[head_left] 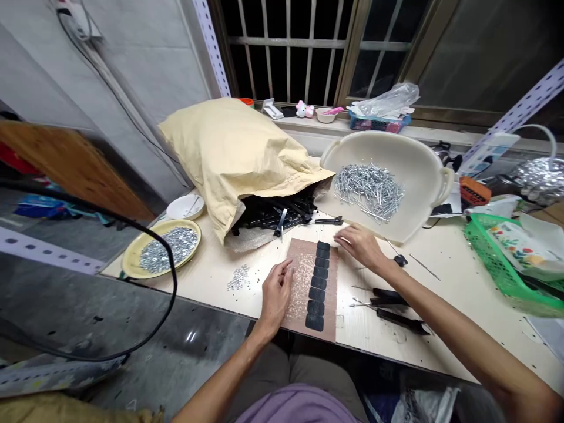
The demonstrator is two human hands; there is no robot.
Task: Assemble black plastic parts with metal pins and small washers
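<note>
A brown board (294,320) lies at the table's front edge, its left part worn pale. Down its right side runs a column of several black rounded-square pads (318,294). My left hand (275,292) rests on the board's left edge, fingers curled and thumb near the index finger; whatever they hold, if anything, is hidden. By the board's upper right corner, my right hand (361,247) has its fingers stretched towards the top pad, and I see nothing in them. Black-handled tools (390,298) with thin metal shafts lie below my right forearm.
Behind the board, a large yellow sack (238,147) opens onto black plastic parts (273,214). A white basin (414,170) holds metal pins (370,191). At left, a yellow plate (132,255) carries small metal pieces; a small pile (239,278) lies nearer. A green basket (489,258) stands right.
</note>
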